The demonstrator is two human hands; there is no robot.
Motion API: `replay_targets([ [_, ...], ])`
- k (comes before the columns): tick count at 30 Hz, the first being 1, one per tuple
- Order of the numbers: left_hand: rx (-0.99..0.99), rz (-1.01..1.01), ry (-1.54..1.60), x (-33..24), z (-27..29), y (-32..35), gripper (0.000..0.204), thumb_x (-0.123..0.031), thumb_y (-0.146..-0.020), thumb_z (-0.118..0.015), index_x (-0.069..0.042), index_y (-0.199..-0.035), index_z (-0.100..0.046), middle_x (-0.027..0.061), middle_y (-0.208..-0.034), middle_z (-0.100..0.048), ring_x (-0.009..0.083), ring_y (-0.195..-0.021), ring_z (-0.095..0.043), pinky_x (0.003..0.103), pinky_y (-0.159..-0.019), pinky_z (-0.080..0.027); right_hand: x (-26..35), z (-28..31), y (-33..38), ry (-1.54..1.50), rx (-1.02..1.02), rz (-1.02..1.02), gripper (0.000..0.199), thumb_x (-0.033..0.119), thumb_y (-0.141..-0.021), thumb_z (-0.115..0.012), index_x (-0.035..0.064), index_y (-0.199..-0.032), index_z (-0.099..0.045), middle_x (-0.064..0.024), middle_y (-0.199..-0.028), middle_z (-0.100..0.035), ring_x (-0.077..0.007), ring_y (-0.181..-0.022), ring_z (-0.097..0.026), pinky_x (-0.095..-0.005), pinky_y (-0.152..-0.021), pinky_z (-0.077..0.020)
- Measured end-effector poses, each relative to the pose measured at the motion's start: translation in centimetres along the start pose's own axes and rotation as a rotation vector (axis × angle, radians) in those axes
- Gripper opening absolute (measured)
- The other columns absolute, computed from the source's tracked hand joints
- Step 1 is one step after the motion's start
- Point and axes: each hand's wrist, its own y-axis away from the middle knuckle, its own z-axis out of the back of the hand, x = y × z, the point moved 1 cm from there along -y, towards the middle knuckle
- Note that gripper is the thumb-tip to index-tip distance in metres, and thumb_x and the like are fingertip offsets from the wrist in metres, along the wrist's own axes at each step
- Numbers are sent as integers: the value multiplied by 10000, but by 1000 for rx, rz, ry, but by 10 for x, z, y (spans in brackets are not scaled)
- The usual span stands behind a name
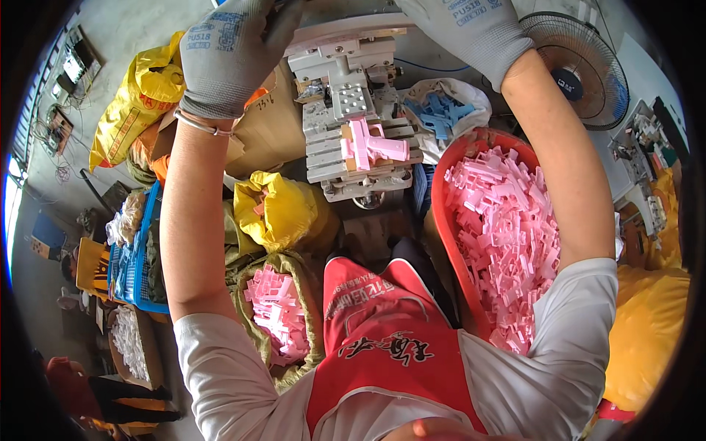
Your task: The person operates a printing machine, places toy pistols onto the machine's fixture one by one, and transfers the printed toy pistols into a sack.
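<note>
Nearest: an olive sack (283, 364) of pale pink plastic pieces at left, a red tub (446, 220) heaped with the same at right. Beyond, one pink T-shaped piece (370, 146), matte, lies seated on the grey metal fixture (346, 103). Farthest: gloved left hand (232, 51) and right hand (467, 26) gripping the press's flat plate (346, 31).

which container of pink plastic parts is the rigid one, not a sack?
The red plastic basin at the person's right, heaped with pink parts. The other pink batch sits in an olive woven sack at the left.
</note>
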Motion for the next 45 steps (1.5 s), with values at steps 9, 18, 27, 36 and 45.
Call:
replay_targets([
  [9, 8, 7, 3, -2, -1, -2, 411, -98, -788, -636, -88, -1194, -574, 135, -803, -642, 283, -655, -627, 334, -585, -495, -1, 3, 2, -3, -17, -9, 420, 152, -747, -612, 188, -1163, -567, -62, -1045, -530, -237, -852, -519, -367, -745, -466],
  [18, 3, 7, 2, -2, 2, -1, 399, -108, -793, -634, -91, -1188, -577, 141, -828, -649, 294, -681, -635, 338, -598, -503, -1, 3, 0, -25, 1, -1, 411, 154, -747, -605, 189, -1155, -581, -65, -1045, -546, -230, -860, -527, -363, -740, -469],
  [27, 30, -5, -60, 3, -1, -3, 402, -107, -797, -619, -95, -1195, -567, 128, -796, -646, 287, -659, -630, 345, -583, -499, 2, 7, -2, 27, 6, -9, 410, 154, -753, -596, 191, -1160, -578, -60, -1060, -537, -229, -871, -517, -360, -750, -466],
  [36, -4, -10, -14, 0, 1, -1, 401, -131, -796, -634, -106, -1192, -576, 128, -807, -648, 291, -667, -630, 343, -587, -499, 0, 5, -2, 22, 46, 6, 425, 159, -768, -579, 192, -1191, -561, -63, -1068, -532, -229, -869, -511, -362, -756, -457],
  [45, -12, -36, -18, 1, 0, -1, 402, -124, -802, -621, -109, -1200, -566, 129, -801, -645, 294, -657, -625, 343, -580, -495, -1, 5, 0, 31, 17, 3, 413, 164, -763, -589, 195, -1175, -571, -55, -1069, -531, -230, -878, -503, -362, -758, -454],
])
